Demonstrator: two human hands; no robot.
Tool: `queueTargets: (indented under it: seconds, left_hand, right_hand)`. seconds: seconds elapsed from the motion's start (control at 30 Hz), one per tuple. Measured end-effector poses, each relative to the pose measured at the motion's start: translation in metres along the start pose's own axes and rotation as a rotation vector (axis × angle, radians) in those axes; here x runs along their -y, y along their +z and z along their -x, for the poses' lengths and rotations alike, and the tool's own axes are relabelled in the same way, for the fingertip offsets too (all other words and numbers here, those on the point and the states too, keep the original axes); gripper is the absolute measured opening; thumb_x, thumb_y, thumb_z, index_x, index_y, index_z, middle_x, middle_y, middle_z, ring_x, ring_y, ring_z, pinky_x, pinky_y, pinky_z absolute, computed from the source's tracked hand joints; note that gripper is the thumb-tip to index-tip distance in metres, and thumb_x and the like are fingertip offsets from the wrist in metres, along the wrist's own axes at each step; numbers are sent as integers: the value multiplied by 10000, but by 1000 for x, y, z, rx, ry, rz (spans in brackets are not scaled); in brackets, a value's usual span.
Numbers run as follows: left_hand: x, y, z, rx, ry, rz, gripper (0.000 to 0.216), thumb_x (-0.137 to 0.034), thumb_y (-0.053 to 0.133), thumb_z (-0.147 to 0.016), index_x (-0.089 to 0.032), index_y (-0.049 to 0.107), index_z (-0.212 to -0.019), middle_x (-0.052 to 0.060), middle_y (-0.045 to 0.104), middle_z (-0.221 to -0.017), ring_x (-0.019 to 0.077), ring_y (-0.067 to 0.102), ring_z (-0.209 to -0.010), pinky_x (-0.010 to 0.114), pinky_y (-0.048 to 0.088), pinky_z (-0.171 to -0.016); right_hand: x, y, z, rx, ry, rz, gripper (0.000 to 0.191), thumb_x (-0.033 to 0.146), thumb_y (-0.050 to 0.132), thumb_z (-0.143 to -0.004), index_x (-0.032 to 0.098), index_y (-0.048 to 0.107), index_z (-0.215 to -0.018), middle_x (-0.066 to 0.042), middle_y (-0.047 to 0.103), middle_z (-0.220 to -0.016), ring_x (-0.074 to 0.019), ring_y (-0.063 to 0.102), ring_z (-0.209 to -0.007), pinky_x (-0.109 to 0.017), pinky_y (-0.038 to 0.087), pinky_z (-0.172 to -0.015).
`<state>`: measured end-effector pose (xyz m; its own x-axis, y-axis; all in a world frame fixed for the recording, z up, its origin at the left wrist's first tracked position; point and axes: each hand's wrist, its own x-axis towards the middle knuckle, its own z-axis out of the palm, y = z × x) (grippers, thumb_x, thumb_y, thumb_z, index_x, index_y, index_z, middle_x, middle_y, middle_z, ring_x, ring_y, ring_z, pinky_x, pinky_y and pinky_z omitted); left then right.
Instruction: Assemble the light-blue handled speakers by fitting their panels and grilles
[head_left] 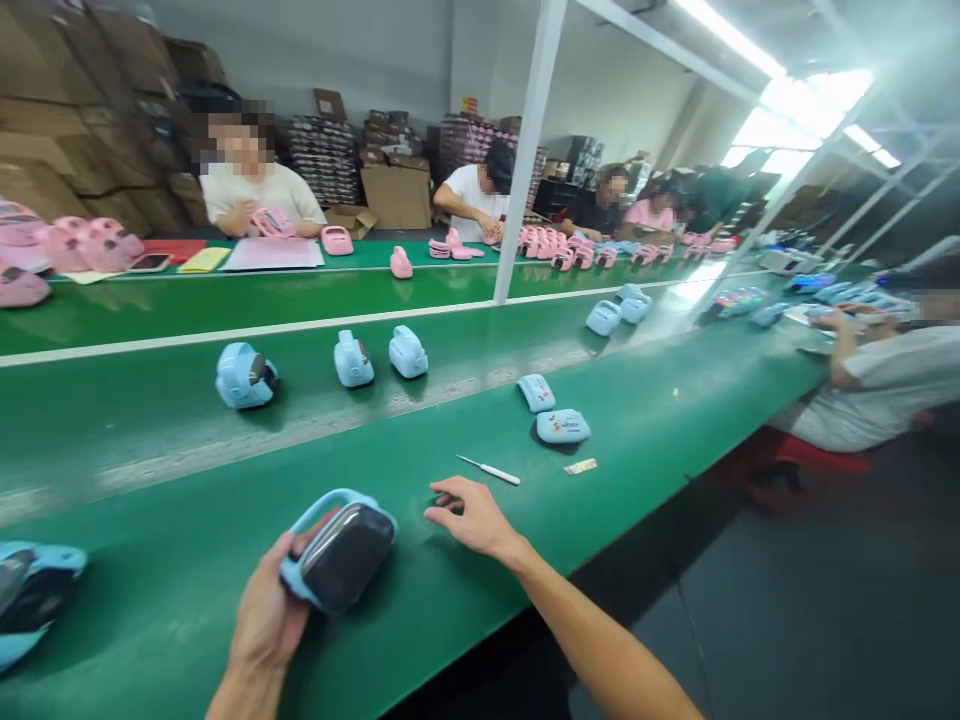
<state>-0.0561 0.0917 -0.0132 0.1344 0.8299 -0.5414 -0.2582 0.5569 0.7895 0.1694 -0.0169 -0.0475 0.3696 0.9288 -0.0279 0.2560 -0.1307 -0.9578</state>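
Note:
My left hand (274, 605) grips a light blue plastic device (351, 555) with a carrying handle and a dark, glossy front panel, tilted just over the green table. To its right, my right hand (472, 515) hovers with curved fingers apart and nothing in them. A thin screwdriver-like tool with a white handle (499, 474) lies just beyond those fingertips. Farther right rest a small pale printed strip (581, 467) and two light blue covers, one with a printed picture (564, 427), the other curved (536, 392).
Several blue devices stand on the belt, one with a dark front (244, 377). Another blue device (34, 595) lies at the left edge. A white post (525, 160) rises beyond the belt. Co-workers sit across with pink devices; another person (892, 370) sits at the right.

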Motion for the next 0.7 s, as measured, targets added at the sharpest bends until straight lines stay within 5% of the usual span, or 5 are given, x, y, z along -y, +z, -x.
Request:
queueTargets:
  seconds: [0.13,0.3,0.53,0.7]
  left_hand:
    - [9,13,14,92,18,54,338,-401,739,-675,-203,488,-567,80,779,-900,236,709,-799,304,570,-661]
    - [19,0,14,102,54,36,414,-491,794,-647,-218,486,-598,108,785,-960,312,705,-1017,378,563,-846]
    - [25,0,18,119,236,-41,531,-609,829,-595,-208,480,-598,71,763,-935,230,664,-860,287,514,-679]
    - [24,8,21,40,343,-201,538,-618,828,-548,-206,483,-584,-64,516,-549,89,372,-505,224,320,-450]
  right_hand:
    - [4,23,8,112,2,-60,407,406,739,-824,184,763,-1165,-94,729,-1101,-218,714,-893,-367,598,-843]
    - [8,41,14,46,26,-140,289,349,734,-792,204,798,-1034,-52,745,-947,-179,692,-776,-315,574,-752]
    - [12,51,12,-89,131,-218,323,346,816,-661,184,789,-939,-24,700,-794,-162,624,-674,-330,530,-712]
    - [13,59,8,-99,225,-546,355,268,837,-557,184,742,-889,45,597,-652,-124,555,-593,-278,476,-619]
